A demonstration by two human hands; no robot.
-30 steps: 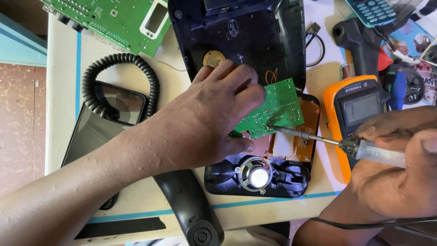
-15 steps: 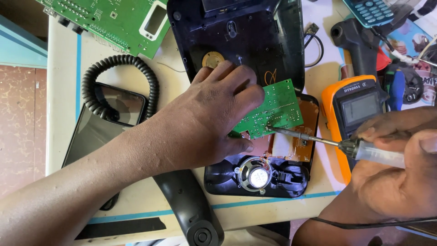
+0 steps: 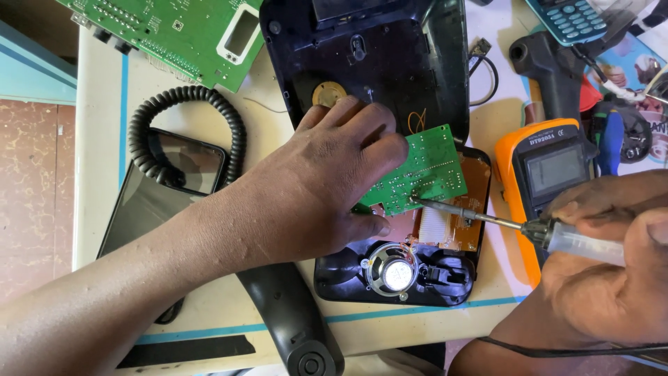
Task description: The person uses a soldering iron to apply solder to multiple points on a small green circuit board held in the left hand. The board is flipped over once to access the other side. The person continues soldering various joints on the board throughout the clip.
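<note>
**Soldering iron tip on small green board**

Head view: L hand [image 3: 320, 181] lies flat over the open black phone shell [image 3: 390, 63], fingers and thumb pinching the left edge of the small board [image 3: 421, 170], holding it tilted above an orange-brown panel [image 3: 459, 216]. R hand [image 3: 612, 264] is closed round the iron [image 3: 557, 237], clear handle in the fist, thin metal tip touching the board's lower edge. Hands are apart, board between them.

Below the board sits a round speaker [image 3: 393, 271] in the shell's lower part. A brass disc [image 3: 328, 92] shows inside the shell just above the L fingers. Orange multimeter [image 3: 550, 174] lies just right of the shell, partly behind the R hand. Left on the counter [image 3: 97, 104]: coiled cord [image 3: 181, 132], dark glossy screen [image 3: 160, 188] under it, black handset [image 3: 292, 320] under the L forearm. Big green board [image 3: 174, 35] lies top left. Black glue gun [image 3: 550, 66] and teal keypad [image 3: 570, 17] top right.
</note>
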